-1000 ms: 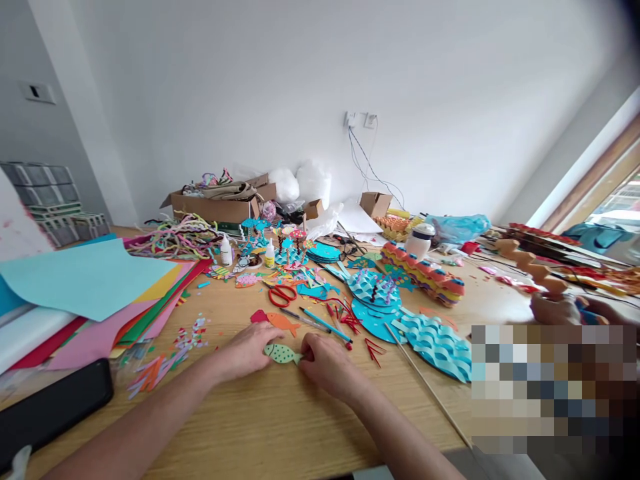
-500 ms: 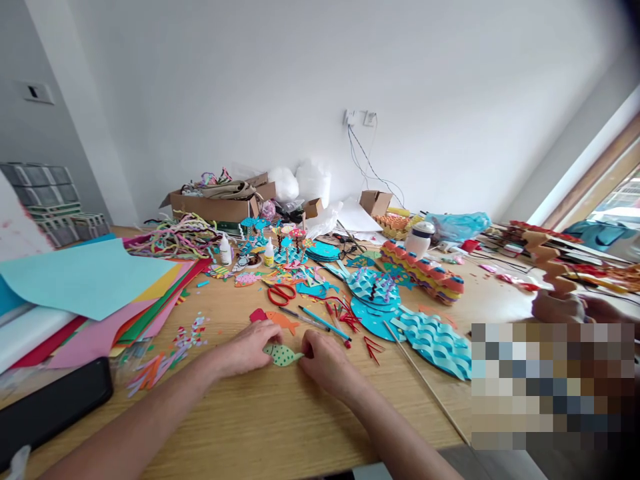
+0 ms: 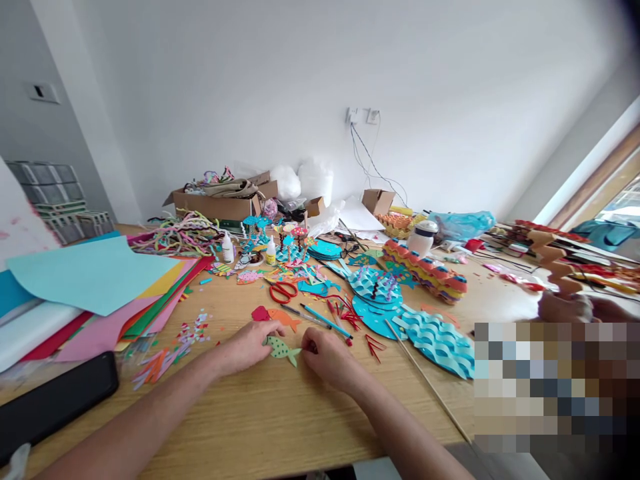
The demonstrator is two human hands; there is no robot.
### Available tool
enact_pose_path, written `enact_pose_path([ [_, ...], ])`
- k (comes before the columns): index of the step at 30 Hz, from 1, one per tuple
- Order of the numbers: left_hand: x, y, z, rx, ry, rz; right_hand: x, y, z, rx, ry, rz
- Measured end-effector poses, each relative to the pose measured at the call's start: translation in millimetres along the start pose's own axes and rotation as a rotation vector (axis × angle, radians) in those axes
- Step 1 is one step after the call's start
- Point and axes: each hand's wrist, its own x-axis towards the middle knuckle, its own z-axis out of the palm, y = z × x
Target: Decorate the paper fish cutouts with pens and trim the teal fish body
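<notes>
A light green paper fish (image 3: 281,349) with dark dots lies just above the table top, its head end pinched in my left hand (image 3: 253,347). Its forked tail points right and shows whole. Close beside the tail is my right hand (image 3: 327,357), with curled, closed fingers; whatever they may hold is hidden. Behind my left hand lies an orange paper fish (image 3: 284,319), next to a red paper piece (image 3: 259,313). Beyond my right hand are a blue pencil (image 3: 325,320) and a dark pen (image 3: 307,315). Red-handled scissors (image 3: 281,291) lie farther back.
Coloured paper sheets (image 3: 95,273) and a black phone (image 3: 60,407) are at left. Woven blue paper discs (image 3: 440,343), a wooden stick (image 3: 430,383) and painted egg cartons (image 3: 425,270) lie at right. Glue bottles (image 3: 227,248) stand behind. Another person's hands (image 3: 567,307) hold an orange zigzag strip.
My right hand has let go of the fish's tail and drawn slightly right of it. The tail now shows fully forked. My left hand still pinches the head end.
</notes>
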Motion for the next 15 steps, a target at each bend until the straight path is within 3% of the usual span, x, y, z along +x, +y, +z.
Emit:
enact_pose_path([
  [4, -2.7, 2.9, -6.7, -0.03, 0.019, -0.011, -1.4, 2.0, -4.6, 0.128, 0.002, -0.031],
  [10, -2.6, -0.8, -22.3, -0.113, 0.064, -0.007, 0.9, -6.1, -17.8, 0.558, -0.104, -0.071],
  [12, -1.2, -2.1, -28.0, -0.149, 0.076, -0.002, 6.1, -11.2, -18.7, 0.595, -0.126, -0.085],
  [15, 0.0, -2.3, -35.3, -0.19, 0.073, -0.003, 18.4, -17.0, -14.2, 0.488, -0.047, -0.066],
])
